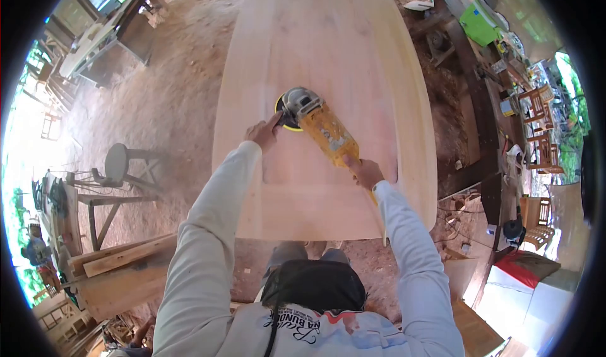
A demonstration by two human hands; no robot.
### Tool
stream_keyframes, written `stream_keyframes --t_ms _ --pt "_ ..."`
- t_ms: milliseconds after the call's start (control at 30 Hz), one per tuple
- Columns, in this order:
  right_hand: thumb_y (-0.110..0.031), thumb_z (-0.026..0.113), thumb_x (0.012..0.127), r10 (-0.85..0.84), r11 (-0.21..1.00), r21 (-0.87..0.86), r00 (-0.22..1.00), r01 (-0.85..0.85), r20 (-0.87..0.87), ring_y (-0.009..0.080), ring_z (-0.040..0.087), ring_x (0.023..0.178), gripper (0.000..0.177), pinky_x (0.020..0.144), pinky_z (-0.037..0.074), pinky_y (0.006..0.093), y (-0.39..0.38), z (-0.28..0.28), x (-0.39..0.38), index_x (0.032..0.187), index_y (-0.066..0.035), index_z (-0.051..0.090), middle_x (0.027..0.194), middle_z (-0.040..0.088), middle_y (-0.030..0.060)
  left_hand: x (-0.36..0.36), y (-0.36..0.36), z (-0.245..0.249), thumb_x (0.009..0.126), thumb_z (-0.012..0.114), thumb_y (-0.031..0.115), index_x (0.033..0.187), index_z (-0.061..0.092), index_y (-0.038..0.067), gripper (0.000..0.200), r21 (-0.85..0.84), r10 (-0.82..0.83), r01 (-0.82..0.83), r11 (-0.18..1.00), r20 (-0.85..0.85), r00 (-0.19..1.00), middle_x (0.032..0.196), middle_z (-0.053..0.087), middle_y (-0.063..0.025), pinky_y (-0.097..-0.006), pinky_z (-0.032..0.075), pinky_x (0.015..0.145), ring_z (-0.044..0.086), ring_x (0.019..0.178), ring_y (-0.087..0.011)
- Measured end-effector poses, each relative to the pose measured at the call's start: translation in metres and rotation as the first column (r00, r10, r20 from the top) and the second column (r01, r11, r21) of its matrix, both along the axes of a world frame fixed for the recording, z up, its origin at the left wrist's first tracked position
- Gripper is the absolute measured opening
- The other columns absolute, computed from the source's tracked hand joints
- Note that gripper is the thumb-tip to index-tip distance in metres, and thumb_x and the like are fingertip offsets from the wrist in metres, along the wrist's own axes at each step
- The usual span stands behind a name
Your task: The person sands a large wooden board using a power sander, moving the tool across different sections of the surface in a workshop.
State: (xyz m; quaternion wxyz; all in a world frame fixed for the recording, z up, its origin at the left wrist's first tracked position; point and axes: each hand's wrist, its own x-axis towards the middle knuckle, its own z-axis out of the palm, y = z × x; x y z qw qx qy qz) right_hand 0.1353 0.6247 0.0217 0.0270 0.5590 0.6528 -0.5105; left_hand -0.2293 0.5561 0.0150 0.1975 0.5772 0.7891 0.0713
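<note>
A yellow angle grinder (pixel 328 133) with a grey metal head lies slantwise over a broad pale wooden panel (pixel 315 212). Its round, yellow-edged disc (pixel 291 128) is down at the wood surface, partly hidden under the head. My left hand (pixel 264 134) is closed around the dark side handle by the disc, the handle mostly covered by the fingers. The rear end of the yellow body is wrapped by my right hand (pixel 366 172). A yellow cord (pixel 374 197) runs back from there beside my right sleeve. Pale dust and faint reddish patches mark the panel.
A round-topped stool (pixel 118 162) stands on the dirt floor to the left. Stacked boards (pixel 129 256) lie at lower left. Along the right runs a dark beam (pixel 487 142), with a green container (pixel 480 23) and wooden chairs (pixel 543 155) beyond it.
</note>
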Motion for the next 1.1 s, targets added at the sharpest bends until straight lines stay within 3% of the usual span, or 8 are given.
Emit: stream_keyframes --t_ms 67,167,267,467,633,867,1100 --pt "-0.084 0.057 0.083 0.064 0.998 -0.003 0.998 -0.064 0.005 0.0171 0.067 0.063 0.089 0.058 0.055 0.0319 -0.017 -0.01 0.014 0.091 0.003 0.07 0.07 0.065 0.008 0.009 -0.029 -0.004 0.104 0.049 0.033 0.155 0.038 0.033 0.052 -0.005 0.01 -0.01 1.0 0.02 1.0 0.108 0.068 -0.0204 -0.0511 0.049 0.095 0.067 0.104 -0.0404" --pt "-0.086 0.048 0.086 0.09 0.991 0.1 0.995 -0.094 0.039 0.0346 0.073 0.078 0.089 0.073 0.056 0.0455 -0.06 -0.012 0.033 0.096 -0.002 0.076 0.08 0.073 0.0179 0.029 -0.078 -0.007 0.104 0.049 0.032 0.156 0.037 0.033 0.053 -0.02 0.049 -0.048 0.999 0.034 0.998 0.108 0.067 -0.0205 -0.0521 0.049 0.095 0.066 0.103 -0.0409" --pt "-0.081 0.053 0.088 0.149 0.984 0.09 0.985 -0.157 0.087 0.0253 0.07 0.066 0.085 0.066 0.056 0.0398 -0.097 0.007 0.052 0.097 0.001 0.074 0.07 0.068 0.0123 0.058 -0.127 0.008 0.104 0.051 0.03 0.157 0.036 0.032 0.056 -0.056 0.098 -0.095 0.994 0.051 0.994 0.112 0.066 -0.0212 -0.0527 0.047 0.096 0.065 0.105 -0.0408" --pt "-0.083 0.05 0.088 0.255 0.958 0.109 0.962 -0.265 0.099 0.041 0.072 0.085 0.087 0.076 0.055 0.0486 -0.151 0.022 0.08 0.104 0.0 0.075 0.084 0.074 0.0217 0.1 -0.204 0.025 0.103 0.053 0.03 0.157 0.036 0.03 0.056 -0.095 0.188 -0.181 0.979 0.077 0.979 0.112 0.066 -0.0209 -0.0533 0.046 0.096 0.065 0.105 -0.0413" --pt "-0.081 0.053 0.086 0.324 0.943 0.051 0.943 -0.328 0.082 0.0391 0.073 0.09 0.086 0.081 0.056 0.0471 -0.169 0.029 0.087 0.108 -0.001 0.074 0.091 0.075 0.0212 0.118 -0.25 0.031 0.103 0.055 0.03 0.157 0.037 0.03 0.057 -0.106 0.272 -0.261 0.96 0.113 0.956 0.109 0.067 -0.0201 -0.0543 0.048 0.093 0.065 0.103 -0.0425" --pt "-0.082 0.052 0.085 0.379 0.925 0.008 0.923 -0.381 0.062 0.0369 0.073 0.097 0.086 0.087 0.056 0.0456 -0.155 0.024 0.042 0.114 -0.005 0.075 0.101 0.076 0.0192 0.085 -0.26 0.018 0.103 0.054 0.032 0.157 0.037 0.031 0.056 -0.065 0.33 -0.33 0.942 -0.006 0.944 0.112 0.068 -0.0185 -0.0545 0.049 0.091 0.066 0.104 -0.0426" --pt "-0.085 0.05 0.084 0.313 0.949 0.011 0.947 -0.315 0.074 0.0351 0.072 0.102 0.086 0.089 0.055 0.045 -0.103 0.024 -0.026 0.113 -0.008 0.076 0.101 0.076 0.0173 0.002 -0.18 0.01 0.104 0.052 0.034 0.156 0.038 0.03 0.054 -0.07 0.268 -0.268 0.961 -0.008 0.963 0.115 0.068 -0.0192 -0.0519 0.049 0.095 0.065 0.11 -0.0416"
